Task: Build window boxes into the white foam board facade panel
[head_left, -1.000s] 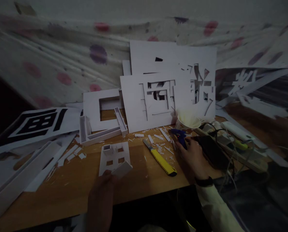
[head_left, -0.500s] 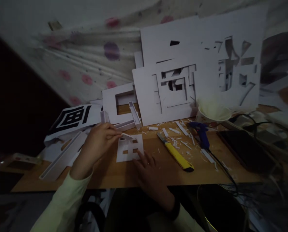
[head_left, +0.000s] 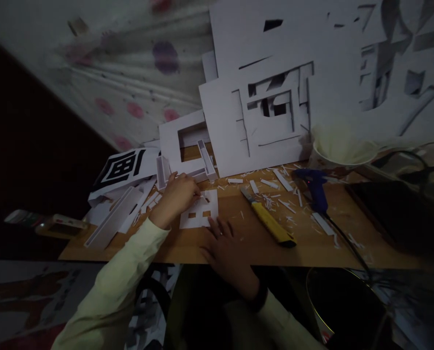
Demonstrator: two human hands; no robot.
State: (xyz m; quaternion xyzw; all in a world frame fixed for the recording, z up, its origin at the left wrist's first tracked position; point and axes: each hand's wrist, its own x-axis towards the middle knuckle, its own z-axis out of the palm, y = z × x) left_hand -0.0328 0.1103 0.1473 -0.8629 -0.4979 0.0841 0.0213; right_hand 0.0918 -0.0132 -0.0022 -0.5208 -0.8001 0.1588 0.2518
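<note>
A small white board with square cut-outs [head_left: 195, 222] lies flat on the wooden table. Above its upper part, my left hand [head_left: 181, 194] has its fingers pinched on a thin white strip [head_left: 203, 197], partly hidden by the fingers. My right hand [head_left: 222, 243] rests at the board's lower right corner, fingers spread, with nothing held. Behind the board stand white box-like strips [head_left: 205, 160]. To the right lies a yellow cutter knife [head_left: 273, 226] with its blade toward the back.
White scraps [head_left: 269, 184] litter the table [head_left: 187, 248]. A blue glue gun [head_left: 316, 192] with a cable, a white bowl [head_left: 342, 150] and a dark flat device [head_left: 391, 214] are at the right. Large cut boards [head_left: 224, 131] lean behind. A bottle [head_left: 23, 218] lies left.
The camera view has shifted. My left hand has moved right over the small board, now covering its upper left part. My right hand has stayed at the board's lower right corner.
</note>
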